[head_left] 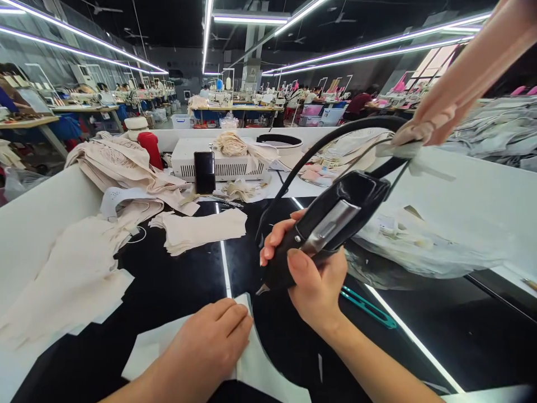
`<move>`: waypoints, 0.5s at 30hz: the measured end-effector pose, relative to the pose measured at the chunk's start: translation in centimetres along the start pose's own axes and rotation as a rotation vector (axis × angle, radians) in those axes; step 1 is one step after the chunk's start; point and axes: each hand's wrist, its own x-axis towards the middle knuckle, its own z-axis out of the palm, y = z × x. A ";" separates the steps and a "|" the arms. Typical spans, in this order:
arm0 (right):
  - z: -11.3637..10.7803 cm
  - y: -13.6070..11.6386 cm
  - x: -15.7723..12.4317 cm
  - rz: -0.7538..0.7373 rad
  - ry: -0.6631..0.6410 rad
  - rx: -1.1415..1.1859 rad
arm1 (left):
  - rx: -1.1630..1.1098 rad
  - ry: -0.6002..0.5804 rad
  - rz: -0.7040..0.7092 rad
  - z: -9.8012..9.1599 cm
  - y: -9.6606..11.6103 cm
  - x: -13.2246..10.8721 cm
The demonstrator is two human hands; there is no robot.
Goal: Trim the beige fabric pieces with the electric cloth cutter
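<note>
My right hand (pixel 316 274) is wrapped round a black handheld tool (pixel 335 215) with a silver lever along its side, the thumb lying near the lever. The tool tilts down to the left, and its small pointed metal tip (pixel 262 289) is just beside the edge of a white fabric piece (pixel 268 369). A black cable (pixel 302 154) loops from the tool's upper end. My left hand (pixel 213 336) presses the fabric piece on the glossy black tabletop, fingers together and curled over a folded strip of it. What lies under the palm is hidden.
Stacked pale fabric pieces (pixel 201 229) and a larger heap (pixel 71 274) lie left. A phone (pixel 205 172) leans on a white vented box (pixel 180 159). Right are a teal slotted tool (pixel 369 308) and a clear plastic bag (pixel 423 252). A wrapped hanging support (pixel 465 84) crosses upper right.
</note>
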 end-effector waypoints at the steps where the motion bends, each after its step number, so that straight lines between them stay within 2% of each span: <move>1: 0.0 0.2 0.1 0.005 -0.003 0.013 | -0.003 0.000 0.005 0.0 0.0 -0.1; 15: 0.3 1.5 0.4 0.054 -0.033 0.194 | -0.016 0.099 0.001 -1.8 0.2 0.2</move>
